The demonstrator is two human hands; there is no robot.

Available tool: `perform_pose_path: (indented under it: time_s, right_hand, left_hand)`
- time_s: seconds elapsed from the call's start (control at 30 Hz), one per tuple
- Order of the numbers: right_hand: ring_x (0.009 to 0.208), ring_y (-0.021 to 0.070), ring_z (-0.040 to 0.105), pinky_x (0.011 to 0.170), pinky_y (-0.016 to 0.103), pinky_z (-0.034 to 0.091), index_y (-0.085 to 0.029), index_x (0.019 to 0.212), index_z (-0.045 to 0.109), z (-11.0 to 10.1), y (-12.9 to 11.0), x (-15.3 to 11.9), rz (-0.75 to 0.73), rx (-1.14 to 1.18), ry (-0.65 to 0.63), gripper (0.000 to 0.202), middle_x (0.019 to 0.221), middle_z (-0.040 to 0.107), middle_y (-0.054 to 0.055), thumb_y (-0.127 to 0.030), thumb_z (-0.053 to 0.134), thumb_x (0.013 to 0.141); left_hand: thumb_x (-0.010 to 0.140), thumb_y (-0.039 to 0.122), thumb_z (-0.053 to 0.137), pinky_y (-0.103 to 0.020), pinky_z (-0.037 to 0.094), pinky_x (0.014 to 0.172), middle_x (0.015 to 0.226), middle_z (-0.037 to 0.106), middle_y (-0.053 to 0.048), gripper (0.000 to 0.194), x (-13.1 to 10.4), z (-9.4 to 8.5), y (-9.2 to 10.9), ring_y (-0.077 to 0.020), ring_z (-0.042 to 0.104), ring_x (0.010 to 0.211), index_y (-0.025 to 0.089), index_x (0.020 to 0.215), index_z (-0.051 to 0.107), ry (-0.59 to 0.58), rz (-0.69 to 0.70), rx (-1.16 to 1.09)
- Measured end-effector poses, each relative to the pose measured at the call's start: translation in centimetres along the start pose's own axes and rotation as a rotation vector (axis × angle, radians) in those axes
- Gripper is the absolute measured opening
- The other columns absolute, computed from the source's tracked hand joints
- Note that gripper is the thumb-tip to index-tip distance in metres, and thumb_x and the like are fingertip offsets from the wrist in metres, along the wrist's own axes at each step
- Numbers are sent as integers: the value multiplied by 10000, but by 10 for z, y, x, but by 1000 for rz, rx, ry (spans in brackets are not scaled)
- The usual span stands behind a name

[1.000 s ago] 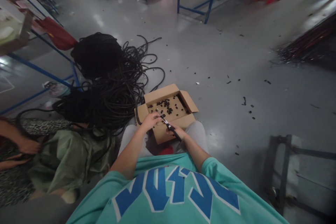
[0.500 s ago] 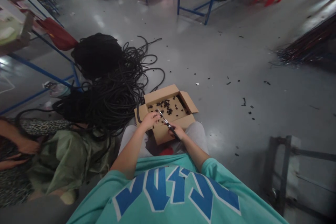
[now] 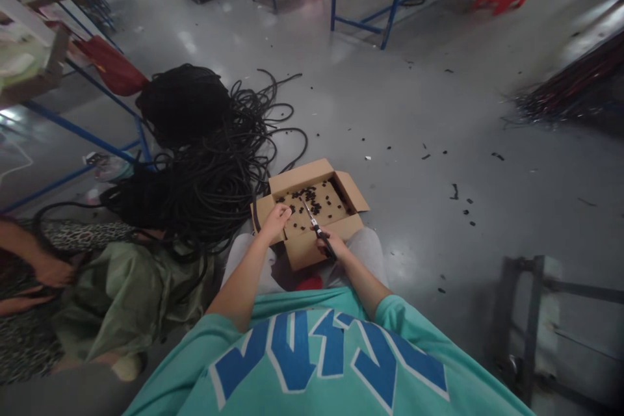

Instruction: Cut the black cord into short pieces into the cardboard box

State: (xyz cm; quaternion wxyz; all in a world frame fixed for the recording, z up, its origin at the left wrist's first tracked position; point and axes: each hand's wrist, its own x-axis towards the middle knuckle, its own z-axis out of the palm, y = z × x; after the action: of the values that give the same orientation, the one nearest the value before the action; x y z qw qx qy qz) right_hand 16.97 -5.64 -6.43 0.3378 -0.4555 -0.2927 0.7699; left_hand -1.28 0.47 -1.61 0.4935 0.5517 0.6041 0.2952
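Note:
My left hand (image 3: 277,220) is over the left side of an open cardboard box (image 3: 303,252), fingers pinched together. A black tube (image 3: 256,198) crosses the box's left flap and runs to this hand; a dark bit shows by the fingertips. In my right hand (image 3: 332,244) are dark-handled scissors (image 3: 316,229) with a pale section near the pivot. Their blades point forward over the box, apart from my left fingers. Small black cut pieces (image 3: 312,197) lie scattered on the box bottom.
A large heap of black tubing (image 3: 195,175) lies on the floor at left. Beside it a co-worker's hand (image 3: 53,271) shows at the left edge. Black scraps (image 3: 454,192) dot the floor at right. A metal frame (image 3: 531,325) stands at lower right, a blue-legged table (image 3: 73,130) at left.
The scissors have drawn away from my left fingertips, a little to the right. My left hand has shifted slightly left. The co-worker's hands look much the same.

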Motion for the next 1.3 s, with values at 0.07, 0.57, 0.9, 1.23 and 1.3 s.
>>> perform_pose_path:
  time_s: [0.07,0.57,0.9,1.23,1.3]
  right_hand:
    - [326,53,361,356,176,260,-157,1099,471,0,1,0,-3,-10,0,613,394,394,-108,-187,582,497]
    - [625,80,443,617,237,380,-245,1160,430,-9,8,3,-131,-43,-206,729,722,499,-31,-180,632,463]
    - [637,83,448,593,213,360,-223,1160,439,-2,10,-2,-161,-186,-84,705,694,485,-40,-146,632,486]
    - [531,63,377,527,204,313,-181,1106,478,0,7,-6,-223,-157,-98,577,587,429,-64,-252,620,551]
    - [524,60,368,526,204,306,-175,1094,482,1,4,-7,-231,-141,-121,585,573,414,-71,-233,628,530]
  left_hand:
    - [692,359,473,-193,330,474,540,468,48,206,-1,0,-1,-53,401,429,157,731,456,23,-21,-32]
    - [638,239,560,-246,406,666,637,536,20,200,-6,7,12,-83,514,597,145,797,483,2,27,-197]
    - [644,216,544,-244,426,600,564,552,27,86,-10,11,23,-90,522,525,145,680,512,-16,76,52]
    - [614,252,603,-281,419,761,799,594,-24,204,-10,5,16,-137,559,786,145,778,543,-122,179,126]
    - [652,260,567,-283,420,754,780,595,-24,171,-10,7,17,-135,556,772,143,775,549,-114,191,149]
